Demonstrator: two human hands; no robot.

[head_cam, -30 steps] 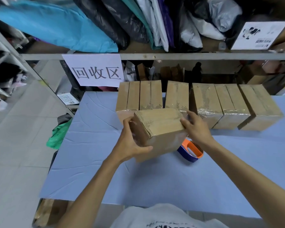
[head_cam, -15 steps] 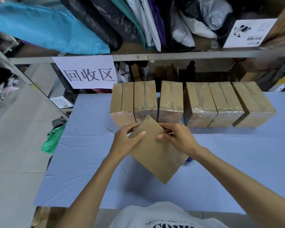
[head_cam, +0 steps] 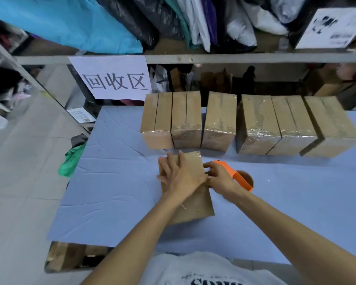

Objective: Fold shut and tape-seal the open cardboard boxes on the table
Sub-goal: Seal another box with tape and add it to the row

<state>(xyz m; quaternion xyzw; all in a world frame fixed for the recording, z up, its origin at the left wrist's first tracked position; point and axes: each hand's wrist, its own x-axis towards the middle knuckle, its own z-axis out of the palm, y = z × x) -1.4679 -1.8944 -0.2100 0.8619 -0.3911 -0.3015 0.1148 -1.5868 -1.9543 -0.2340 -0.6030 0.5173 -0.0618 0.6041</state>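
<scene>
A brown cardboard box [head_cam: 193,206] lies flat on the blue table [head_cam: 111,182] in front of me, with clear tape glinting at its far edge. My left hand [head_cam: 179,175] presses on its top, fingers spread and straight. At the box's right edge my right hand [head_cam: 220,177] has its fingertips and thumb curled, pinching there. An orange tape dispenser [head_cam: 239,177] with a brown roll sits just behind the right hand; whether the hand touches it is unclear.
Several taped cardboard boxes [head_cam: 218,120] stand in a row along the table's far edge. Above them runs a grey shelf rail [head_cam: 193,58] with a white sign [head_cam: 113,79]. A green bag [head_cam: 72,159] hangs off the table's left edge.
The box was held tilted up in both hands; it now lies flat on the table. My left hand moved onto its top and my right hand went to its right edge.
</scene>
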